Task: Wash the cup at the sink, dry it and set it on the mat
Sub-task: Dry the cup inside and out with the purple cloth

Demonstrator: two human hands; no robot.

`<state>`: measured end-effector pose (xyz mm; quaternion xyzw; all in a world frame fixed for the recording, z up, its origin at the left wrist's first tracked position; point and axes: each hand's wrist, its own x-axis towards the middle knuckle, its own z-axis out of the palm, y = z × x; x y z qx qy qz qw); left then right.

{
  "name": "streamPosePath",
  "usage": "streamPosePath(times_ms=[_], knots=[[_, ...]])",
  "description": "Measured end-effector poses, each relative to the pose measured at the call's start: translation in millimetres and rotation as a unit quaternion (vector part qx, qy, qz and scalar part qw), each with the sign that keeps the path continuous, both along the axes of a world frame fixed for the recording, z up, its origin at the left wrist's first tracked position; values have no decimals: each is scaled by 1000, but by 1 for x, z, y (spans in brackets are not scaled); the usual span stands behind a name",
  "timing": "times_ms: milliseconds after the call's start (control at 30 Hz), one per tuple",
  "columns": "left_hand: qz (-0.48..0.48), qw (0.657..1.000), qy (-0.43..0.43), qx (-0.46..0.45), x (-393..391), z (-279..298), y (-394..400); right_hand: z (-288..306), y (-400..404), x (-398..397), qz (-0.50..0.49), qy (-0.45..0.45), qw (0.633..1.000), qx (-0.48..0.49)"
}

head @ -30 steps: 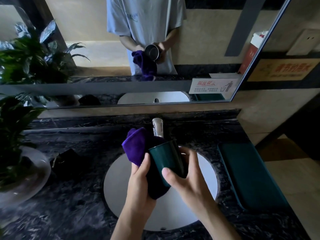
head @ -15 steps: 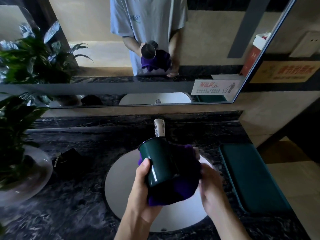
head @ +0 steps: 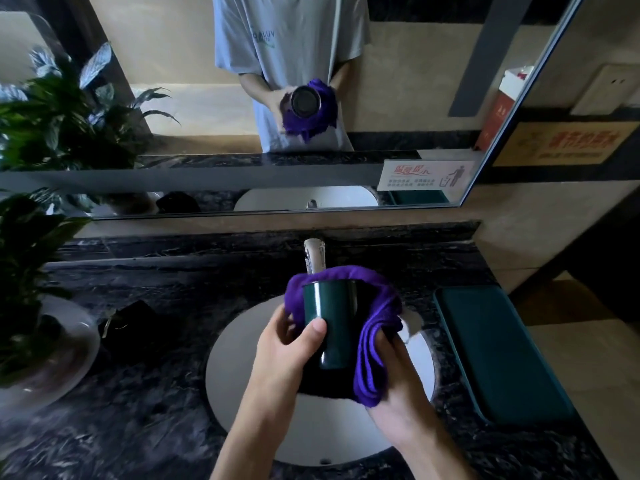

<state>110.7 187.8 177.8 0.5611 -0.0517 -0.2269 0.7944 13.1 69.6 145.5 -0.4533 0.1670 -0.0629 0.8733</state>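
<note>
I see my left hand (head: 287,344) gripping the green cup (head: 330,323) (thumb across its side) while my right hand (head: 398,386) clutches the purple cloth (head: 370,362) wrapped round it, above the sink (head: 239,358).

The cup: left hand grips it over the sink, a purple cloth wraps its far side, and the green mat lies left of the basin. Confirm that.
One detail is wrong. In the head view the green mat lies right of the basin, not left. The rest stands: the left hand grips the cup over the sink, and the purple cloth, held by the right hand, wraps its far side.
</note>
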Motion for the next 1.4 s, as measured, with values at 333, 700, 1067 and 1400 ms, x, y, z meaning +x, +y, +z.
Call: streamPosePath(times_ms=[333,700,1067,1400], knots=[[116,972,-176,102,-13,0,-6,45,-9,38,-136,-36,982,-130],[74,996,16,50,-9,5,-15,44,-14,29,40,-43,998,28],[90,994,21,50,-12,2,-20,43,-21,29,-5,-28,991,-131],[49,997,-13,59,-24,3,-24,48,-13,33,-46,-43,960,-272]])
